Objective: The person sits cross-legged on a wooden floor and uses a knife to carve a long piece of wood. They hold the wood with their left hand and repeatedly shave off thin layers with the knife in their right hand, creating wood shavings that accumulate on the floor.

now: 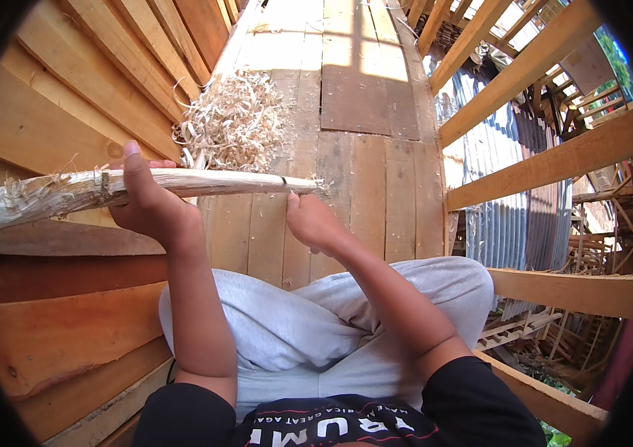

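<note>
A long, pale whittled wooden pole (212, 181) lies across in front of me, running from the left rim to a tapered tip near the middle. Around its thicker part my left hand (149, 195) is closed, thumb on top; rough bark-brown patches and curled shavings cling to the wood there. Just below the tip, my right hand (315, 223) is closed in a fist. From it a short dark knife blade (284, 182) seems to cross the pole; the handle is hidden in the fist. Small curls sit at the tip.
A heap of wood shavings (236, 123) lies on the plank floor (369, 197) against the left plank wall (70, 97). On the right runs a wooden railing (555, 160), with corrugated metal sheets (495, 231) beyond it. My crossed legs (279, 320) are below the pole.
</note>
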`<state>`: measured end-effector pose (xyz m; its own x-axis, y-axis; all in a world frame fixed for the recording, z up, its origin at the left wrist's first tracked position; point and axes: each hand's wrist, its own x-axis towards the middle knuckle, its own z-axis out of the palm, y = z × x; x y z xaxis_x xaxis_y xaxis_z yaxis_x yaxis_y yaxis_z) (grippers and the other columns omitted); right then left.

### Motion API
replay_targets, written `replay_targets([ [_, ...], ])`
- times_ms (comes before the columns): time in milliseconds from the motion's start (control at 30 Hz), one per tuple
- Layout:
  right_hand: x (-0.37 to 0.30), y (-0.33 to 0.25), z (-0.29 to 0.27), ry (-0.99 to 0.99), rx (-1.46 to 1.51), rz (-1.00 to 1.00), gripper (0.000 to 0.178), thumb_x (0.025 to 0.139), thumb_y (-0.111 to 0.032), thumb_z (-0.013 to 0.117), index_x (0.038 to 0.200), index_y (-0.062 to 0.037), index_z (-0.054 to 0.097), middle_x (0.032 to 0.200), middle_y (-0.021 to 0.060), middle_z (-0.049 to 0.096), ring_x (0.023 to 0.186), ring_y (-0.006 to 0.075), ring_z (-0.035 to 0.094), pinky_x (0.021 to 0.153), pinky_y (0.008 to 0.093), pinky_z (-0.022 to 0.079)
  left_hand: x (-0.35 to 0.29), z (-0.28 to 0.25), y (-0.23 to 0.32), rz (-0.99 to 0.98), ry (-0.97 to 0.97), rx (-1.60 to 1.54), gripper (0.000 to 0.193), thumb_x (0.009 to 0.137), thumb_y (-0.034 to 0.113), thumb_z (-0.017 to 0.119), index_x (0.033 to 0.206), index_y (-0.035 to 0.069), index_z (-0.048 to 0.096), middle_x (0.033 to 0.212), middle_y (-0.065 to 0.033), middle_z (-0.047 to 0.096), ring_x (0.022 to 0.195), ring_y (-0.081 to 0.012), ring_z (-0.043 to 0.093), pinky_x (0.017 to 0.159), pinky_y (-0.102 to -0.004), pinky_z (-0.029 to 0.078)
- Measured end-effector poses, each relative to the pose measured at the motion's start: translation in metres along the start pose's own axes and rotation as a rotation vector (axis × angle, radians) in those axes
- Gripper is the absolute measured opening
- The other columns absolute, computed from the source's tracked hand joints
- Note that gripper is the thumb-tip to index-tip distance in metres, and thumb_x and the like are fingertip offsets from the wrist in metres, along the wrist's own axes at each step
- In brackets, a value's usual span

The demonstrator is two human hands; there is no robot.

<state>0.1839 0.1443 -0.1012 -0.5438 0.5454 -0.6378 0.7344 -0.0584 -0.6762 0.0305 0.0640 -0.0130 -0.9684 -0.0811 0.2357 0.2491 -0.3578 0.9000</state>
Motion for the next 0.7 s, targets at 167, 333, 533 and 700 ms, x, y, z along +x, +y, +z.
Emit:
replay_targets([
  [167, 0.028, 0.031, -0.004, -0.001, 0.061, 0.049, 0.057, 0.103, -0.031, 0.028, 0.089, 0.0161, 0.057, 0.078, 0.0291, 0.063, 0.061, 0.0363, 0.066, 0.062, 0.0472, 0.054, -0.008, 0.008, 0.007, -0.023, 0.007, 0.008, 0.027, 0.081, 0.024, 0.069, 0.075, 0.005, 0.050, 0.061, -0.0035, 0.048, 0.060, -0.0176, 0.054, 0.058, -0.0343, 0.048],
  [333, 0.016, 0.023, -0.001, 0.014, 0.023, 0.082, 0.056, 0.103, -0.033, 0.028, 0.081, 0.0106, 0.055, 0.066, 0.0199, 0.057, 0.053, 0.0314, 0.061, 0.053, 0.0462, 0.051, -0.003, -0.001, 0.002, -0.037, -0.012, 0.000, 0.028, 0.081, 0.024, 0.069, 0.075, 0.006, 0.049, 0.062, -0.0039, 0.049, 0.060, -0.0171, 0.054, 0.058, -0.0339, 0.048],
  [533, 0.022, 0.030, 0.002, 0.029, -0.016, 0.064, 0.056, 0.102, -0.035, 0.029, 0.076, 0.0086, 0.053, 0.061, 0.0165, 0.054, 0.049, 0.0306, 0.059, 0.050, 0.0456, 0.050, -0.004, 0.005, 0.009, -0.001, 0.015, 0.023, 0.024, 0.083, 0.021, 0.067, 0.074, 0.007, 0.050, 0.061, -0.0038, 0.050, 0.057, -0.0146, 0.053, 0.056, -0.0316, 0.047],
  [700, 0.041, 0.049, 0.001, 0.050, 0.036, 0.038, 0.054, 0.102, -0.032, 0.029, 0.080, 0.0100, 0.054, 0.064, 0.0195, 0.057, 0.052, 0.0331, 0.061, 0.052, 0.0452, 0.051, -0.003, -0.002, 0.000, -0.078, -0.016, -0.032, 0.022, 0.083, 0.015, 0.067, 0.086, 0.003, 0.050, 0.068, -0.0052, 0.052, 0.057, -0.0139, 0.053, 0.054, -0.0292, 0.048],
])
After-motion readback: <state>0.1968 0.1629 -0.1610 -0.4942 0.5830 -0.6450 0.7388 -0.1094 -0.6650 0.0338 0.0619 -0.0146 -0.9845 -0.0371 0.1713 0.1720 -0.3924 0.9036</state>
